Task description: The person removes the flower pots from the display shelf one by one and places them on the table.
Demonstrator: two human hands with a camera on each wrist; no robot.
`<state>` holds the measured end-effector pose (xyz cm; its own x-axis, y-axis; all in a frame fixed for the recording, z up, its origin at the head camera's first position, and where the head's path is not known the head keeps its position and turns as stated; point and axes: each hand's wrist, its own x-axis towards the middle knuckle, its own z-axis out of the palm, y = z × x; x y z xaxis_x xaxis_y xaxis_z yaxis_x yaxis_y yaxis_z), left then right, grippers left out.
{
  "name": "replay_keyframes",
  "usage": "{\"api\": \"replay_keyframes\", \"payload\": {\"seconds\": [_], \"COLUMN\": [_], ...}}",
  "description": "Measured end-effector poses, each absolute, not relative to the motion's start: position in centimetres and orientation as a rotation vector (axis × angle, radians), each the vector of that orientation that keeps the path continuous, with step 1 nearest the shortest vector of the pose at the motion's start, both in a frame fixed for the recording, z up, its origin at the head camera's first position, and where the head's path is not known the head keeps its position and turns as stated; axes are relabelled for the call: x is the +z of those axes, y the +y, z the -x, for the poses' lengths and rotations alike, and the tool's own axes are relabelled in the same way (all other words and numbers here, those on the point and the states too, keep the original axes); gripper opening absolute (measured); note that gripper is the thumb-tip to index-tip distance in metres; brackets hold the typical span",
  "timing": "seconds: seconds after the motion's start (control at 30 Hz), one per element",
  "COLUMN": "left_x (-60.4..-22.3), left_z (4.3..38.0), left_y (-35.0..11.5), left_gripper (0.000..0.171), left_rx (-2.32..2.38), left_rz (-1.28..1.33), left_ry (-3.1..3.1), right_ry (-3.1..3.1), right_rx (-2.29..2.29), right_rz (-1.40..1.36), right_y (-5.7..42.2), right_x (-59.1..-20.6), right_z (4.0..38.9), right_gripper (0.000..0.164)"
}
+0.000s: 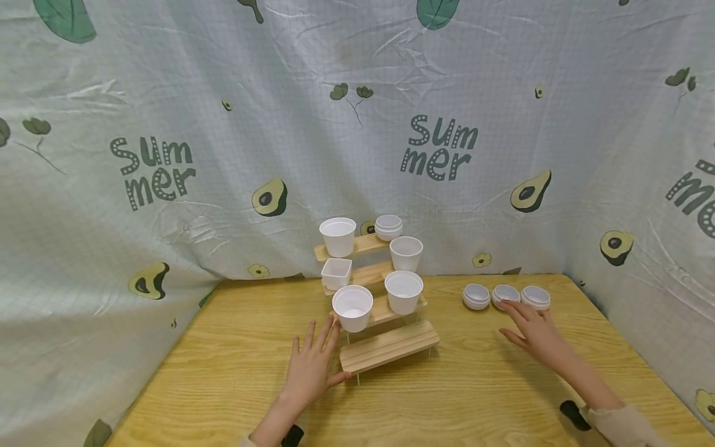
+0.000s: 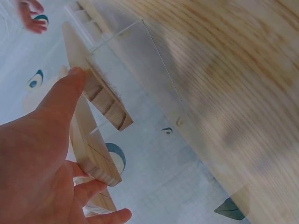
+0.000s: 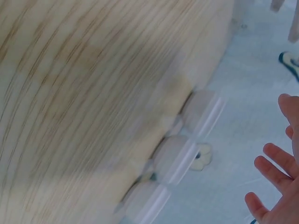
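Observation:
A tiered wooden stand (image 1: 390,346) with clear side supports stands at the middle of the table. My left hand (image 1: 310,367) is at its left side, fingers spread, with the thumb on the end of the lowest plank in the left wrist view (image 2: 105,102). On the higher steps stand white round cups (image 1: 353,308), a square white pot (image 1: 336,274) and a small round white pot (image 1: 388,227). Over the table on the right, my right hand (image 1: 537,330) holds nothing, its fingers loosely extended before three small white pots (image 3: 175,158). Contact with them cannot be made out.
The wooden table (image 1: 234,372) ends at a hanging curtain (image 1: 346,174) printed with avocados and lettering, behind and at both sides. The stand's lowest plank bears no cup. The three small pots sit in a row near the back right.

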<state>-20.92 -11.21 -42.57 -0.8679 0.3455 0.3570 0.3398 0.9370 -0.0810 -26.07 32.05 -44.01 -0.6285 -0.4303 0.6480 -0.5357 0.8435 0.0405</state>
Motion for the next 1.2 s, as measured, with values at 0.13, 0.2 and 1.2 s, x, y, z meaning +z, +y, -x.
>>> {"api": "replay_keyframes", "payload": {"seconds": [0.13,0.2,1.2], "left_x": [-42.6,-42.6,-42.8], "left_z": [21.0,21.0,20.9], "left_y": [-11.2,-11.2,-11.2], "left_gripper": [0.090,0.090,0.090], "left_rx": [0.002,-0.013,-0.031], "left_rz": [0.498,0.498,0.493], "left_ry": [-2.725,-2.726,-2.707], "right_ry": [-2.324,-2.318,-2.307], "right_rx": [0.198,0.196,0.284], "right_rz": [-0.734,-0.746,-0.841], "right_y": [31.1,30.6,23.6], "right_x": [-44.0,-43.9,-41.6], "right_z": [25.9,25.8,24.7], "right_gripper": [0.059,0.059,0.059]}}
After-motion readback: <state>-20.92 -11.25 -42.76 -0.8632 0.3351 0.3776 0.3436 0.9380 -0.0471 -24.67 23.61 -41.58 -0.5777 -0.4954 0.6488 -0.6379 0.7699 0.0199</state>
